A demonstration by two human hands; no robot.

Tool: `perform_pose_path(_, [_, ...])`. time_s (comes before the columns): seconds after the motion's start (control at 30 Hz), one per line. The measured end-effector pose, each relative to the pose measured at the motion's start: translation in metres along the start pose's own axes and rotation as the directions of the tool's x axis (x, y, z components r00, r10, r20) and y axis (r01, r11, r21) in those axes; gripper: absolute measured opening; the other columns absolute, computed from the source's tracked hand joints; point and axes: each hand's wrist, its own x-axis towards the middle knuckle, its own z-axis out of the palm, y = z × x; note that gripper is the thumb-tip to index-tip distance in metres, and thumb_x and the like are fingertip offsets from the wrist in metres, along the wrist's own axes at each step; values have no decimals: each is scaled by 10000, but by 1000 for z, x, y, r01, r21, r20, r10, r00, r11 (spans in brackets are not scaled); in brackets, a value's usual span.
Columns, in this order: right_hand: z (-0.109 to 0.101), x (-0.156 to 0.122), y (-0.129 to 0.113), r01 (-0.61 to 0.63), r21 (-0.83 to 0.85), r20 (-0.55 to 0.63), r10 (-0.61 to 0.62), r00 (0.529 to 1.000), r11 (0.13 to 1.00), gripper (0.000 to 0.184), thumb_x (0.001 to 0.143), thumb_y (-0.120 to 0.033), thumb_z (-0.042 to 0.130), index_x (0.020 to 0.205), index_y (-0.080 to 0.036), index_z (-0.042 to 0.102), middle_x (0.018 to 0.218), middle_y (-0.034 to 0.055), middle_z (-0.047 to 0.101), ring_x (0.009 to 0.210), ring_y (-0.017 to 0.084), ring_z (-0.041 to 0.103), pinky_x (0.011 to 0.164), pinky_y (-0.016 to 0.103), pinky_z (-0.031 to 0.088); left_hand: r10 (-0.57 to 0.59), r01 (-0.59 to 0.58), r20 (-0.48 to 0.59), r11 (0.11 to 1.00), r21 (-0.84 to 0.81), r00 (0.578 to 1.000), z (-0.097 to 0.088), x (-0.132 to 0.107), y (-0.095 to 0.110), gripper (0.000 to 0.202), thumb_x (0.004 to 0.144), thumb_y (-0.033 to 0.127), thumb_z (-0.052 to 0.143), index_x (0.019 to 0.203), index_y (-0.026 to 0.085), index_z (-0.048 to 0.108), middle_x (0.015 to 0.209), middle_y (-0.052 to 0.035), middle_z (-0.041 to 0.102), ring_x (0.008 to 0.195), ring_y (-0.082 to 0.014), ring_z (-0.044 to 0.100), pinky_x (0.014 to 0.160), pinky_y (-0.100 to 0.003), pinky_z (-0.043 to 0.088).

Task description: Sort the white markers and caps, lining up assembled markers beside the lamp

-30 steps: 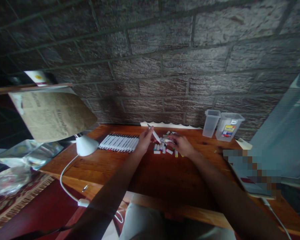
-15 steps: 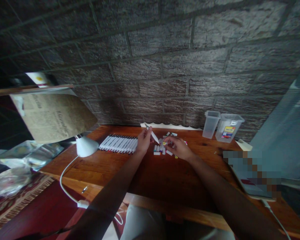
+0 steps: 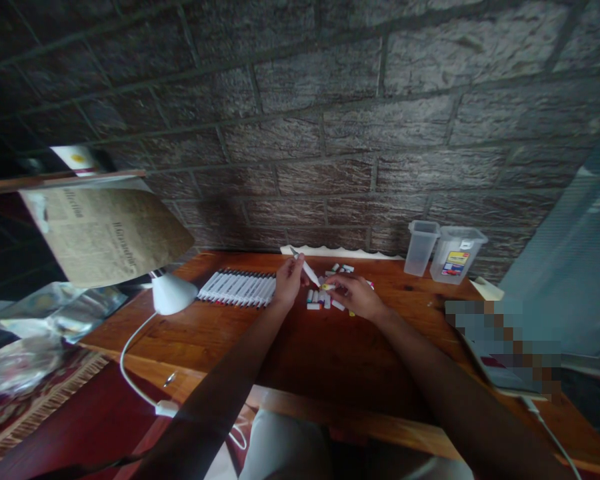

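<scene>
Looks like a room in a home: shows a wooden desk (image 3: 320,353) against a block-patterned wall (image 3: 320,100), a lamp (image 3: 173,295) with a newsprint shade (image 3: 105,230), and fringed, patterned fabric (image 3: 35,403) beside.

A white marker (image 3: 310,274) slanted toward the near right, its end close to a yellow-ended cap (image 3: 325,287); loose caps (image 3: 314,307) lay nearby.

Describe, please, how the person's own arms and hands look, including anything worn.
The left hand and right hand are ungloved; the left forearm and right forearm show no sleeve, watch or bracelet. Rings cannot be made out either way.
</scene>
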Motion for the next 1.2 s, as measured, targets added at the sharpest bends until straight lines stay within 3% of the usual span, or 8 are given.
perform_pose_path(0.3, [2,1,-2,73,-30,-41,-74,996,997,191,880,-241,579,1052,-253,662,1009,31,703,883,166,657,827,281,500,26,-26,6,996,81,1000,-2,1,-4,472,773,634,585,692,179,492,505,33,566,388,-76,469,398,-186,367])
perform_pose_path(0.53, [2,-3,11,5,-85,-47,-9,999,996,211,871,-233,576,1062,-250,664,1036,43,696,868,165,658,804,281,507,11,-11,3,999,47,1000,-1,1,-3,470,768,628,596,698,175,493,551,16,607,392,-69,475,393,-182,362])
perform_pose_path(0.73, [0,-1,1,0,-20,-50,-1,999,1000,173,867,-237,580,1029,-234,642,994,34,704,837,157,663,770,263,503,-59,60,13,997,-40,998,1,-1,3,497,728,642,629,744,153,541,611,-15,652,402,-60,481,402,-177,344])
perform_pose_path(0.9, [1,0,-6,22,4,-39,-22,999,1000,126,855,-219,592,975,-240,623,918,8,708,776,145,662,757,256,494,-143,162,110,970,-183,984,3,-3,7,525,686,606,696,890,130,605,652,-26,663,467,-75,537,443,-177,363])
perform_pose_path(1.07, [2,0,-3,25,27,-76,-23,997,999,139,842,-201,590,975,-233,611,926,12,698,786,145,659,739,250,499,-134,190,216,945,-264,967,3,-4,7,495,698,539,726,944,119,632,705,-39,679,499,-72,547,459,-176,375])
perform_pose_path(1.2, [1,0,-5,22,50,-79,-17,997,999,153,833,-171,579,972,-227,608,927,17,695,789,144,664,752,252,506,-135,197,234,944,-265,963,3,-4,6,495,702,534,725,965,123,641,704,-36,677,508,-75,552,464,-178,380])
